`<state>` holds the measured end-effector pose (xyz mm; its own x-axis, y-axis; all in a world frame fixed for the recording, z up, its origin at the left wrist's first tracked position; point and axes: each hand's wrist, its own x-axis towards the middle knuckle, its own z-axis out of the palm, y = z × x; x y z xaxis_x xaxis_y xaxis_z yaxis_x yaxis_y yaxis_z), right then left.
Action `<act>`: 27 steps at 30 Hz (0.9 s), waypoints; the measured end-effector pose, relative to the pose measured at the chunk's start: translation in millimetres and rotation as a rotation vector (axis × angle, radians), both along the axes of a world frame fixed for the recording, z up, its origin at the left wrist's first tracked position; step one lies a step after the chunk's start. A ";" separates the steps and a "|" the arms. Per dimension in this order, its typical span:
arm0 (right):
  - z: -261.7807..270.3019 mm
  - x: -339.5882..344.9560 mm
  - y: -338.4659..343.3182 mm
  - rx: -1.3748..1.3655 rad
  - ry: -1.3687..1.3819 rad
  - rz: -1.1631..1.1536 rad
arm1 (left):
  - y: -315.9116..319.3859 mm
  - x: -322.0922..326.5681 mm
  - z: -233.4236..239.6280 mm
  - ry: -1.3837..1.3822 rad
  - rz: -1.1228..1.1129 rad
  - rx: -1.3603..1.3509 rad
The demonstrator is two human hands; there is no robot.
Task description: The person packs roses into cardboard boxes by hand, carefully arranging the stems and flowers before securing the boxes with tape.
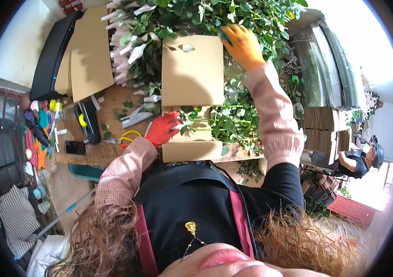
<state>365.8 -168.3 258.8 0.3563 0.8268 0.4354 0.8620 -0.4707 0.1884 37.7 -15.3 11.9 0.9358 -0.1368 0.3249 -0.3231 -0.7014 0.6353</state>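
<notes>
My left hand (163, 129), in a red glove, is closed around a leafy rose stem (190, 117) at the front of the table. A white sleeve tip shows on one side of it and leaves on the other. Under the stem lies folded cardboard (191, 135). My right hand (243, 45), in an orange glove, reaches to the far right corner of an upright cardboard panel (193, 74). Its fingertips are partly lost among the green foliage (203, 17), so its grip is unclear. White-sleeved flower heads (122, 57) are piled left of the panel.
Yellow-handled scissors (130, 135), a black tape dispenser (87, 119) and a phone (75, 147) lie on the wooden table (113, 97) at left. More leafy stems (236, 121) are at right. Beyond them are stacked cardboard (321, 131) and a co-worker (360, 159).
</notes>
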 end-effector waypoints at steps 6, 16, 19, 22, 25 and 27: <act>8.2 49.5 128.5 -0.188 -0.118 -0.407 | -7.2 -1.8 16.9 0.089 0.010 -0.038; 19.0 -19.8 23.2 0.078 0.021 0.214 | -0.1 6.5 14.1 -0.130 -0.073 0.051; 33.7 -98.4 -16.5 -0.098 0.149 0.225 | 0.8 -7.5 16.0 0.097 -0.014 0.073; -1.1 -138.6 -70.2 -0.183 0.206 0.146 | -6.6 -4.5 15.5 0.006 -0.013 0.108; -29.0 -181.3 -98.2 -0.351 0.254 0.201 | 2.7 -6.5 -4.3 0.009 -0.024 0.016; -25.4 -218.7 -97.2 -0.111 0.178 0.422 | -0.8 -5.9 -5.3 -0.057 -0.028 0.066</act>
